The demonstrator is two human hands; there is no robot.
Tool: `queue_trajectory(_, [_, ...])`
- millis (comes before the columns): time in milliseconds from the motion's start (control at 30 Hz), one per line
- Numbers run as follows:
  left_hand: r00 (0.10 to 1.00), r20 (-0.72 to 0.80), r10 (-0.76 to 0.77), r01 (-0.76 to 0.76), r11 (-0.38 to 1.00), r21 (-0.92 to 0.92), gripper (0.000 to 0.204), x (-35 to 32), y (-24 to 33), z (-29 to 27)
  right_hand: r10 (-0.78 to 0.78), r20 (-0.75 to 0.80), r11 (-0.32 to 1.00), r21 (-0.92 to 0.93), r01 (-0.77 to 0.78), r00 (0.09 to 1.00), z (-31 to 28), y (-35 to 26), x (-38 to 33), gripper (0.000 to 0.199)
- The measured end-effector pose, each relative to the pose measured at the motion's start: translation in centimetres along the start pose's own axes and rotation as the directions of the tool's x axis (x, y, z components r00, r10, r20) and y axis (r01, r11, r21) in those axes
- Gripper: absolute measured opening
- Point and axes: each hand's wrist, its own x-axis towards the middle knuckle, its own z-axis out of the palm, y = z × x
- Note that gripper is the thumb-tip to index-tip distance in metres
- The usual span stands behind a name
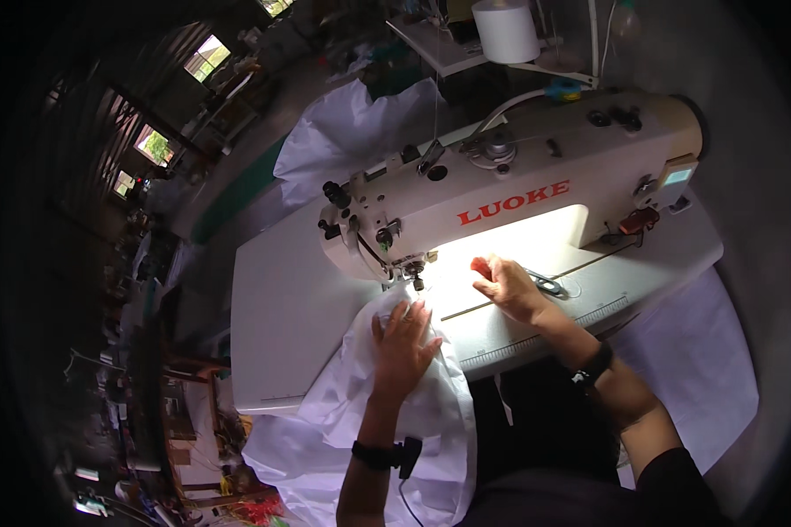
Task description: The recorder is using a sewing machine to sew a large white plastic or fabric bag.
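1. Left hand point(402, 338): palm down, fingers spread and relaxed, resting on the white fabric point(444, 422), with nothing grasped.
2. Right hand point(511, 290): fingers curled closed around a small red object point(480, 264), with only one end showing past the thumb side; too covered to tell its kind.
3. White fabric directly beneath the left hand, clearly the nearer one; from the right hand, off to the left and toward the body. Long axis running from near the presser foot point(417, 283) back over the front edge of the machine bed point(290, 290), toward the lap.
4. Left fingertips just short of the presser foot; impossible to tell whether the fabric is clamped under it.
5. Right hand apart from the fabric, in the lit space below the arm of the sewing machine point(518, 184). Slim metal tool point(547, 284), perhaps thread snips, lying just to its right.
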Motion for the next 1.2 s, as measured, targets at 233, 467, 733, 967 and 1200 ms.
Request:
queue_trajectory(233, [0.999,0.002,0.045,-0.045,0.999,-0.005,0.052,0.7,-1.4,0.2,0.047,0.153,0.961,-0.276,-0.003,0.987,2.0,-0.4,1.6,0.033])
queue_trajectory(467, [0.997,0.022,0.071,-0.069,0.996,-0.059,0.048,1.0,-2.2,0.1,0.053,0.156,0.938,-0.346,0.004,0.986,1.6,-1.1,1.6,0.034])
queue_trajectory(733, [0.996,0.003,0.09,-0.09,0.996,-0.03,0.039,1.6,-2.2,-0.8,-0.032,0.093,0.91,-0.409,0.067,0.995,1.1,-5.3,-3.7,0.023])
queue_trajectory(967, [0.966,-0.201,-0.161,0.039,0.862,-0.505,0.038,-10.6,8.0,-7.0,0.251,0.457,0.867,0.286,-0.409,0.853,0.8,-6.6,-15.5,0.032])
queue_trajectory(1200, [0.937,0.234,-0.258,0.338,0.835,-0.435,0.026,-22.5,14.7,-2.8,0.229,0.832,0.09,0.498,-0.862,0.505,5.0,-5.2,-21.6,0.033])
